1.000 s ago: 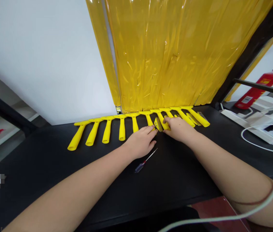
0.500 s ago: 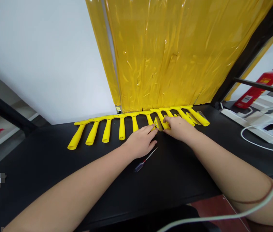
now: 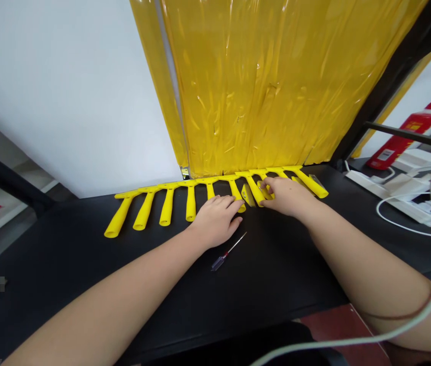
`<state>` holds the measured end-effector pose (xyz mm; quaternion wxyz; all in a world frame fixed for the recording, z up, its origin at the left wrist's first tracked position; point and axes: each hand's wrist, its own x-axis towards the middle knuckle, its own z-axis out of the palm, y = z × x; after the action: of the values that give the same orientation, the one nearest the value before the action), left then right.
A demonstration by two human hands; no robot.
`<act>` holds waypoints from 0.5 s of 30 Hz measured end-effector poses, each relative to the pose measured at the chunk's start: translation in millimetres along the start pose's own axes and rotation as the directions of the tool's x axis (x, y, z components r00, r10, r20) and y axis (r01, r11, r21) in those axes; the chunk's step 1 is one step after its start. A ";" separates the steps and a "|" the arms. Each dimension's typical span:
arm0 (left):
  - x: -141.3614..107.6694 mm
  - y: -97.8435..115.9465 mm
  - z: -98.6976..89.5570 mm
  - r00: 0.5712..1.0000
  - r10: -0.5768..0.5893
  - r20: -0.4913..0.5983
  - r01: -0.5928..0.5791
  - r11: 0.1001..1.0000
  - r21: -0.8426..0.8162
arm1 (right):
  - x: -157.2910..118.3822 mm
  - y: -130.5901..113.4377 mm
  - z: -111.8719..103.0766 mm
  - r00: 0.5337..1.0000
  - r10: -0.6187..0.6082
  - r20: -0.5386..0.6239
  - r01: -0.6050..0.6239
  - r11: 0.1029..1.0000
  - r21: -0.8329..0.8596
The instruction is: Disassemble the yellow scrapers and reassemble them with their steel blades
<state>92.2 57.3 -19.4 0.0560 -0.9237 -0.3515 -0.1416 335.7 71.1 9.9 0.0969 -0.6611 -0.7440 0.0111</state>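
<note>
Head view: left hand (image 3: 215,221), thumb apart from fingers, fingertips at 1 yellow T-shaped handle (image 3: 236,189). Right hand (image 3: 289,197), fingertips beside next handle (image 3: 254,188); cannot tell if clamped. Screwdriver (image 3: 229,252) on tabletop (image 3: 276,274), just nearer than left fingers.

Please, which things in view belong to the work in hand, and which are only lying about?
Likely in the work:
row of yellow handles, at the left hand and right hand
yellow piece between the hands
screwdriver, perhaps: untouched, but close by

Likely lying about:
red bottle
white power strip
</note>
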 end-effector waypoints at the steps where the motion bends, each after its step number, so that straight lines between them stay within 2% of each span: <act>1: 1.6 -2.1 -6.3 1.000 -0.006 -0.010 0.007 1.000 0.007 | -0.1 -1.1 -0.1 1.000 -0.001 -0.029 0.002 1.000 0.015; 4: 4.0 -13.6 -33.6 0.995 -0.100 -0.030 0.102 0.993 0.060 | -2.1 -9.1 2.4 0.988 -0.071 -0.137 0.083 0.993 0.082; 6: -1.4 -23.1 -51.0 0.980 -0.195 -0.029 0.197 0.977 0.087 | -4.7 -16.6 7.2 0.958 -0.205 -0.200 0.232 0.965 0.123; 8: -14.9 -30.7 -60.3 0.973 -0.229 -0.015 0.229 0.969 0.092 | -7.8 -24.2 13.7 0.900 -0.364 -0.239 0.403 0.904 0.141; 11: -44.7 -36.2 -56.3 0.989 -0.137 0.052 0.134 0.989 0.066 | -12.0 -36.4 22.8 0.821 -0.510 -0.257 0.556 0.817 0.156; 15: -74.3 -39.7 -37.0 0.989 -0.149 0.012 0.149 0.989 0.023 | -15.4 -57.9 30.5 0.793 -0.564 -0.232 0.602 0.784 0.152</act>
<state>4.6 32.4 -6.4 0.0530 -0.8952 -0.4214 -0.1350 275.7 52.1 -13.6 0.2322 -0.3814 -0.8948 0.0043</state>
